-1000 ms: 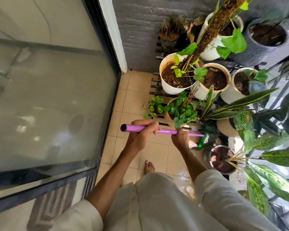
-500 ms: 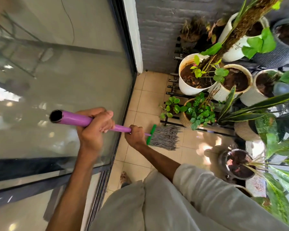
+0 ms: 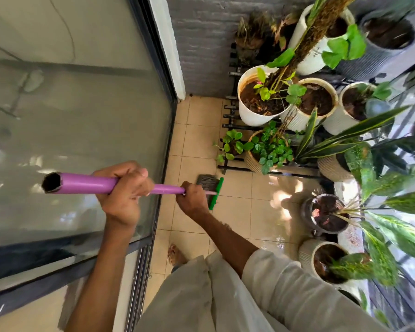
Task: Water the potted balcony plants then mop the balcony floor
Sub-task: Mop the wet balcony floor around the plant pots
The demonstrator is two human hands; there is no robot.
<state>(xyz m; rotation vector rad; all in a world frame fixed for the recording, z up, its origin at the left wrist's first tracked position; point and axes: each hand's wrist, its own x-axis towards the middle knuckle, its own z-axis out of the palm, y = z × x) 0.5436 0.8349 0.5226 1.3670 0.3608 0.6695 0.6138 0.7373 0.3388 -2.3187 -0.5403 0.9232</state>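
Both hands hold a mop with a purple handle (image 3: 82,184). My left hand (image 3: 125,188) grips the handle near its open upper end. My right hand (image 3: 193,201) grips it lower down, just above the green clamp (image 3: 216,193). The grey mop strands (image 3: 207,182) lie on the beige tiled floor (image 3: 237,207), partly hidden behind my right hand. Potted plants stand along the right side: a white pot (image 3: 254,109) with dark soil, a leafy green plant (image 3: 271,147), and a dark pot (image 3: 326,216) close to the wet, shiny tiles.
A large glass sliding door (image 3: 77,130) fills the left side, its frame right beside the mop. A black slatted plant stand (image 3: 230,116) holds pots against a grey brick wall (image 3: 206,44). My bare foot (image 3: 175,255) stands on the tiles. A striped pot (image 3: 321,262) sits near my right leg.
The mop head has been drawn back from the plant stand toward me and the glass door. My hands have pulled the handle leftward, and the strands now lie behind my right hand.
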